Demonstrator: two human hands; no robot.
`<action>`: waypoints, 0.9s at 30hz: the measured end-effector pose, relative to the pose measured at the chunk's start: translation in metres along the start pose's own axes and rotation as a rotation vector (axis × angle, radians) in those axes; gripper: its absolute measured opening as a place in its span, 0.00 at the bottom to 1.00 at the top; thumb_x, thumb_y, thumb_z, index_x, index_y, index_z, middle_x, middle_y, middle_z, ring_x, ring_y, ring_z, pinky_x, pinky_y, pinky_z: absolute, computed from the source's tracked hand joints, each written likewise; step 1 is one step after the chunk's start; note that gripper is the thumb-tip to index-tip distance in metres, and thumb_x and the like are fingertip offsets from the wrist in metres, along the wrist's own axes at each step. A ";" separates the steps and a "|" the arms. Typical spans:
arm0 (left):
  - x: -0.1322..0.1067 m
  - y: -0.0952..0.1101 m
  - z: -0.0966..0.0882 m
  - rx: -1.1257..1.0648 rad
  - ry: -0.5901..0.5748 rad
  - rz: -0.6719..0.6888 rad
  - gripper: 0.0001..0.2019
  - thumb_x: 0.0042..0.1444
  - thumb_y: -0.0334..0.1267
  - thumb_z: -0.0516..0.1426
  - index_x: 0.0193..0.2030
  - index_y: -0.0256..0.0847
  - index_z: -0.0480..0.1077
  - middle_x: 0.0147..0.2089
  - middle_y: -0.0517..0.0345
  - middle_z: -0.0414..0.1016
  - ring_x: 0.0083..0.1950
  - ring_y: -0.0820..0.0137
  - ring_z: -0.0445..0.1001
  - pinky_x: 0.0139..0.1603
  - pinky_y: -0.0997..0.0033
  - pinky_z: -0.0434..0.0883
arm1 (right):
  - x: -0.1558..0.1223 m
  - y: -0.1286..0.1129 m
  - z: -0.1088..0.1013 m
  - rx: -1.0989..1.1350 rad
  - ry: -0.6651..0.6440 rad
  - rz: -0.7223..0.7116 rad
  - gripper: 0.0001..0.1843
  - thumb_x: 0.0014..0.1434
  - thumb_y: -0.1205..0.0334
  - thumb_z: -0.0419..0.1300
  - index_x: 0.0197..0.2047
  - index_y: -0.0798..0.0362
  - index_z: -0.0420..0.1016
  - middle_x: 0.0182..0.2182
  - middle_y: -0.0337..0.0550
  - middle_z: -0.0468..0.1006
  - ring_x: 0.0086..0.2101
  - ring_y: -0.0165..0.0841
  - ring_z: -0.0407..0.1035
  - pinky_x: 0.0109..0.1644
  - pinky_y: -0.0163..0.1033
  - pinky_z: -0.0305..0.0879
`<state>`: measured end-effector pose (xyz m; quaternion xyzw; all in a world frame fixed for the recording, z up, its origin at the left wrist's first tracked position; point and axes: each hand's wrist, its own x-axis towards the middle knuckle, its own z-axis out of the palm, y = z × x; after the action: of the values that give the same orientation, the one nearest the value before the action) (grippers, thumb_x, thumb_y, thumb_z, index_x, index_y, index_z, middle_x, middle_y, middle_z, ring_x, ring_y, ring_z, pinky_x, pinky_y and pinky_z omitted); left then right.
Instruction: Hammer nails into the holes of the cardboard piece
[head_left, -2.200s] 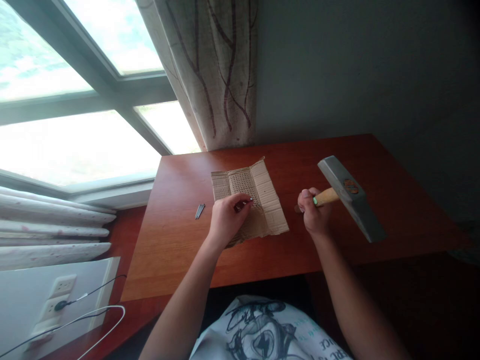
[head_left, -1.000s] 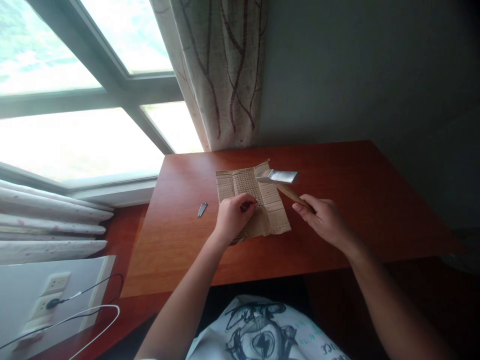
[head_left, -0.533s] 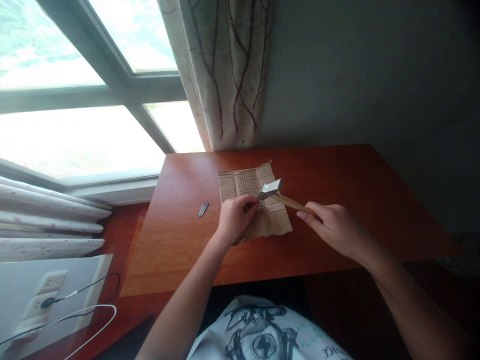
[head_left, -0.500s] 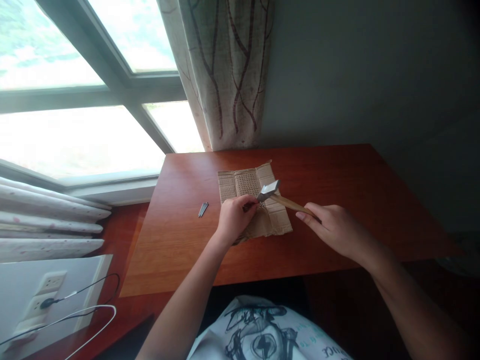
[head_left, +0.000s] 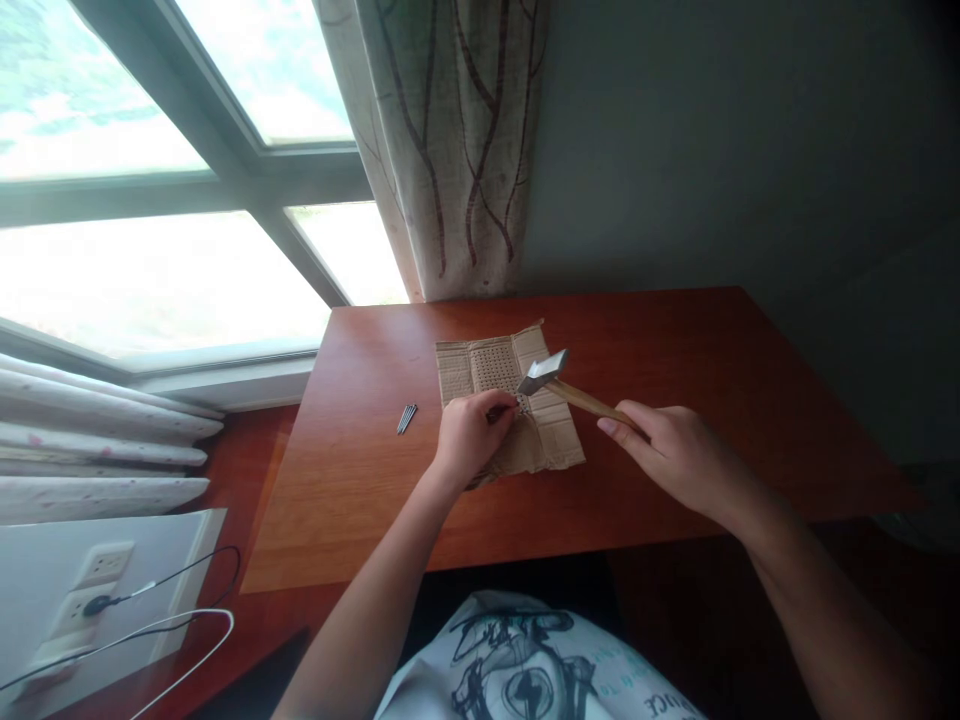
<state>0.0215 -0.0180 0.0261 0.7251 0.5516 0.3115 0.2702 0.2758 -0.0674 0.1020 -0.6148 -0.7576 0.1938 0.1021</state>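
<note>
My right hand (head_left: pixel 667 450) is wrapped round the wooden handle of a hammer (head_left: pixel 589 402). The metal head hangs just to the upper right of my left fingertips, over the cardboard. My left hand (head_left: pixel 471 425) rests at the cardboard with thumb and forefinger pinched on a nail, most of it hidden by the fingers. Beneath lies a piece of brown cardboard (head_left: pixel 454 372), creased and frayed at the edges, with rows of small holes punched in its middle part. Several loose nails (head_left: pixel 406 418) lie together on the table, left of the cardboard.
The reddish-brown wooden table (head_left: pixel 675 340) stands against a wall and a patterned curtain (head_left: pixel 465 150). At the left are a window (head_left: pixel 127 280), a bunched light curtain (head_left: pixel 90 450) and a wall socket (head_left: pixel 101 565) with cables.
The hammer head has risen a little, up and to the right, away from my left fingertips. My right hand has shifted slightly right; my left hand stays in place.
</note>
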 end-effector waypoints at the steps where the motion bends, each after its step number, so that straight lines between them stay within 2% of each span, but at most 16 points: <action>1: 0.000 0.000 0.000 -0.003 0.000 0.000 0.05 0.57 0.33 0.61 0.35 0.43 0.80 0.32 0.60 0.82 0.32 0.70 0.78 0.34 0.74 0.69 | -0.001 0.000 0.000 0.009 0.000 -0.002 0.24 0.70 0.42 0.47 0.27 0.48 0.57 0.19 0.36 0.68 0.21 0.31 0.63 0.28 0.39 0.48; 6: 0.000 -0.001 0.001 0.014 0.004 0.007 0.04 0.57 0.33 0.62 0.35 0.44 0.79 0.32 0.60 0.82 0.31 0.70 0.78 0.33 0.74 0.69 | -0.002 -0.002 0.000 0.014 -0.048 -0.004 0.23 0.70 0.43 0.47 0.28 0.48 0.60 0.20 0.37 0.70 0.22 0.32 0.65 0.27 0.39 0.49; 12: 0.000 -0.002 0.001 0.015 -0.003 0.011 0.04 0.57 0.33 0.62 0.35 0.44 0.79 0.32 0.61 0.82 0.31 0.70 0.78 0.33 0.74 0.69 | -0.004 -0.005 -0.003 0.041 0.016 -0.022 0.24 0.70 0.43 0.47 0.27 0.48 0.58 0.19 0.37 0.69 0.21 0.32 0.64 0.27 0.39 0.49; 18: 0.001 0.001 -0.001 0.043 -0.021 0.031 0.04 0.58 0.34 0.62 0.35 0.45 0.79 0.34 0.61 0.83 0.34 0.70 0.79 0.35 0.74 0.68 | -0.004 -0.003 0.003 -0.022 -0.047 -0.009 0.22 0.70 0.43 0.47 0.29 0.48 0.61 0.21 0.38 0.73 0.23 0.34 0.67 0.28 0.39 0.48; 27: 0.001 0.000 0.000 0.094 -0.038 0.038 0.04 0.57 0.33 0.61 0.35 0.45 0.78 0.35 0.60 0.83 0.35 0.68 0.79 0.36 0.73 0.68 | -0.004 -0.003 0.007 -0.048 -0.034 -0.004 0.22 0.70 0.44 0.47 0.29 0.48 0.63 0.21 0.39 0.73 0.23 0.35 0.69 0.28 0.39 0.48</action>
<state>0.0215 -0.0165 0.0263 0.7530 0.5466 0.2765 0.2401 0.2711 -0.0729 0.0978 -0.6123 -0.7649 0.1857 0.0750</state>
